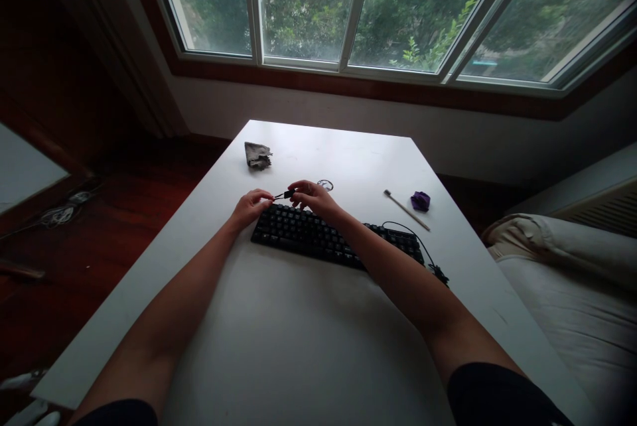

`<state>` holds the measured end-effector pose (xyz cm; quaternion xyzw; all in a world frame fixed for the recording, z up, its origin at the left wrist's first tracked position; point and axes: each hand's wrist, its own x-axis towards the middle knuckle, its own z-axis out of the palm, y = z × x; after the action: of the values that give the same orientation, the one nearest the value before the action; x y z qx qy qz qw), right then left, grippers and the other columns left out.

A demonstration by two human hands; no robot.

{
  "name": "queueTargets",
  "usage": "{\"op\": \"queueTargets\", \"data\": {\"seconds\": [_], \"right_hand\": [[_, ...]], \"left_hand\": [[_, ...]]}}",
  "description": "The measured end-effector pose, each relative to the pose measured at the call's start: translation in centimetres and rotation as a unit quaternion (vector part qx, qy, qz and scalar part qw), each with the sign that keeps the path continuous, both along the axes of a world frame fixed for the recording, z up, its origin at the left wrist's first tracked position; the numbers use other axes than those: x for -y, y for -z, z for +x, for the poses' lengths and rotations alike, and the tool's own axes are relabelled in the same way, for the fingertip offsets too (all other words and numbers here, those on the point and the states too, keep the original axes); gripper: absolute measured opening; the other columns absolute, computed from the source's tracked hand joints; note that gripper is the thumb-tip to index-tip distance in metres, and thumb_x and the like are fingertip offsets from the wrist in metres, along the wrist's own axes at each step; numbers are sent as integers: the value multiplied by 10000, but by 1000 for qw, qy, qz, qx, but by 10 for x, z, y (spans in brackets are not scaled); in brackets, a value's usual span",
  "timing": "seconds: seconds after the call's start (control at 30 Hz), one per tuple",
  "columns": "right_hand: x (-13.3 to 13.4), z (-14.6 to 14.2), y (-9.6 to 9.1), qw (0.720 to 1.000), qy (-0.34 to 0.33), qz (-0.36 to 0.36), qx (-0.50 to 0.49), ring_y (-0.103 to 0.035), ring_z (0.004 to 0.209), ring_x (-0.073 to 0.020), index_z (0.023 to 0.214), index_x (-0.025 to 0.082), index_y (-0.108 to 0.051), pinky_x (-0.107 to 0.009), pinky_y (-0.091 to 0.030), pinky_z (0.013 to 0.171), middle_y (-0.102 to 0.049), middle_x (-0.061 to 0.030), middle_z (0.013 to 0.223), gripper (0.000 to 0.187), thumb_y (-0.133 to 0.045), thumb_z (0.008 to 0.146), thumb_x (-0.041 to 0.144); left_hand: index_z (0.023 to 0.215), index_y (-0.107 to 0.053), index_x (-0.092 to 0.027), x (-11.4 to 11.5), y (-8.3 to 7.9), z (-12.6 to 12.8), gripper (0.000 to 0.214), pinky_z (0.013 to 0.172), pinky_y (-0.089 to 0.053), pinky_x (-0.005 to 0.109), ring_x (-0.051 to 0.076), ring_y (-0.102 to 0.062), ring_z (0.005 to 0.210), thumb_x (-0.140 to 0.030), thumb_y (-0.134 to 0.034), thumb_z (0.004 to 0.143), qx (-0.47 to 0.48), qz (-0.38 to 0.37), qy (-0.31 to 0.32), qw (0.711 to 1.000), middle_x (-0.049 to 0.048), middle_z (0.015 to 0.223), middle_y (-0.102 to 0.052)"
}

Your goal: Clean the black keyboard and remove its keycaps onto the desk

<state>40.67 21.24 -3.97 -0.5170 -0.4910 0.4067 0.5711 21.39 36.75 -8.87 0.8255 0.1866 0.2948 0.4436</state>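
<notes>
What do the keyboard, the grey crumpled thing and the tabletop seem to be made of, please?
Keyboard: probably plastic, black and mostly matte, judging by its moulded-looking keys.
Grey crumpled thing: likely fabric, dull, given its soft folds and ragged edge.
Tabletop: smooth white with a slight window sheen, perhaps laminate or painted wood.

Both arms (182, 293) reach forward, fingers (302, 186) pinched

A home, it seems: the table (279, 320) has a wide window (398, 11) beyond it, a cushioned seat (552, 306) to its right, reddish floor (129, 227) to its left.
</notes>
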Motion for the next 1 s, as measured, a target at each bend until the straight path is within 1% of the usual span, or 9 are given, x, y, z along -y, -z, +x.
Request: {"op": "queueTargets", "data": {"seconds": [0.13, 0.27, 0.33, 0.4, 0.57, 0.67, 0.83, 1.0], "right_hand": [[3, -1, -2, 1000, 0, -10, -14, -670, 731, -146, 1095, 178, -640, -241, -536, 600, -694, -36, 850, 353, -716, 798, 353], [5, -3, -4, 1000, -5, -14, -26, -679, 747, -150, 1115, 187, -641, -255, -549, 627, -691, -34, 865, 369, -724, 796, 352], [6, -3, -4, 1000, -6, -16, -23, -681, 760, -151, 1122, 190, -644, -256, -551, 637, -694, -38, 877, 371, -722, 799, 354], [6, -5, -3, 1000, -9, -14, -23, -683, 765, -150, 1122, 190, -645, -253, -549, 641, -700, -42, 885, 371, -723, 800, 355], [6, -8, 2, 999, 2, -11, -41, -686, 758, -151, 1114, 179, -639, -256, -548, 644, -720, -54, 891, 374, -723, 804, 369], [6, -11, 2, 998, 14, -21, -52, -694, 780, -158, 1096, 177, -636, -266, -556, 660, -731, -70, 928, 370, -725, 803, 385], [8, -13, -4, 997, 34, -16, -67, -700, 804, -169, 1069, 177, -633, -276, -554, 665, -727, -78, 941, 342, -696, 822, 405], [10, -11, -5, 993, 101, -1, -60, -686, 796, -159, 1059, 194, -619, -265, -545, 651, -718, -61, 937, 321, -668, 823, 405]], "left_hand": [[974, -739, -214, 0, 1, 0, 276, 956, -479, 374, 240, -615, 1086, -429, -646, 827, 0, -23, -6, 1000, 77, 1104, -693], [1036, -720, -183, 0, -2, -1, 359, 887, -510, 367, 225, -651, 970, -465, -665, 819, 16, -84, 8, 996, 92, 1105, -701], [1089, -709, -179, 1, -3, -1, 400, 875, -515, 370, 226, -656, 956, -470, -676, 816, 21, -103, 13, 994, 100, 1118, -704], [1101, -710, -183, 2, -4, -1, 404, 883, -512, 374, 231, -657, 970, -467, -684, 814, 23, -106, 16, 994, 101, 1129, -706], [1032, -727, -197, 5, -5, 0, 342, 923, -492, 386, 237, -655, 1001, -455, -690, 811, 20, -90, 24, 995, 75, 1064, -721], [1003, -728, -202, 6, -7, 1, 329, 957, -478, 391, 242, -643, 1045, -464, -687, 809, 12, -76, 26, 997, 67, 1068, -718], [987, -723, -184, 5, -5, 0, 365, 848, -511, 354, 233, -660, 945, -498, -677, 807, 4, -94, 14, 995, 68, 982, -722], [971, -718, -171, 2, -2, 1, 348, 829, -516, 345, 214, -660, 879, -479, -680, 814, 28, -92, 3, 995, 67, 941, -724]]}}
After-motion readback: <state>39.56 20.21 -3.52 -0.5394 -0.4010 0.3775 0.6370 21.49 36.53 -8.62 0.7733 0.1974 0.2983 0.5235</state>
